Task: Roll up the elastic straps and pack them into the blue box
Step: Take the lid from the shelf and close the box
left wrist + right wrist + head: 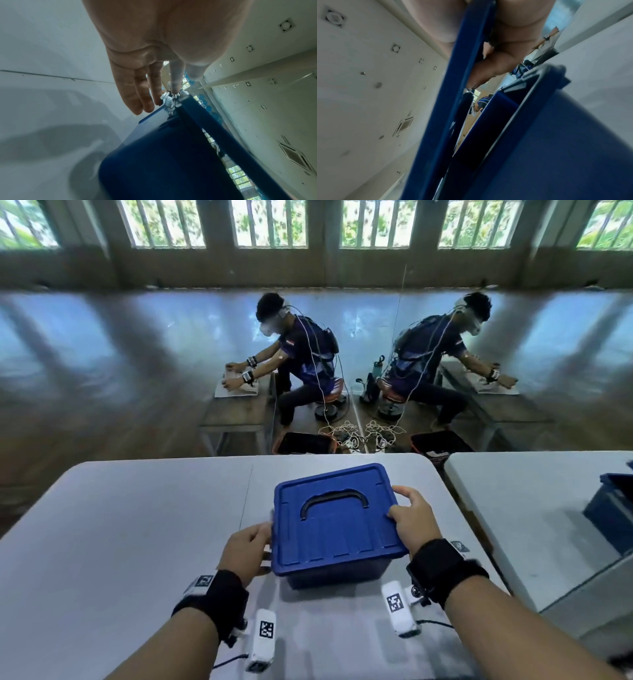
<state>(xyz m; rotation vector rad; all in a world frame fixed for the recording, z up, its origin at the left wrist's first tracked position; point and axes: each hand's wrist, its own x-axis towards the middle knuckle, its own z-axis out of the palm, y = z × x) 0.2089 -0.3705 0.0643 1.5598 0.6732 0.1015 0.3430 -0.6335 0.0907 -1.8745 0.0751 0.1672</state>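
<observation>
The blue box point(335, 573) stands on the white table point(137, 525), straight in front of me. Its blue lid point(335, 518), with a dark handle, sits tilted over it; the right wrist view shows a gap between the lid point(453, 94) and the box rim point(556, 148). My right hand point(412, 515) grips the lid's right edge, thumb on top and fingers curled beneath point(496, 60). My left hand point(246, 549) is at the lid's left edge; its fingers point(145, 88) lie straight, the index tip touching the lid point(214, 128) at its corner. No elastic straps are in view.
A second white table point(513, 508) stands close on the right with a dark blue box point(613, 508) on it. Beyond the table's far edge a person sits working at a low table point(236, 405) beside a mirror. Black bins point(303, 443) sit on the floor there.
</observation>
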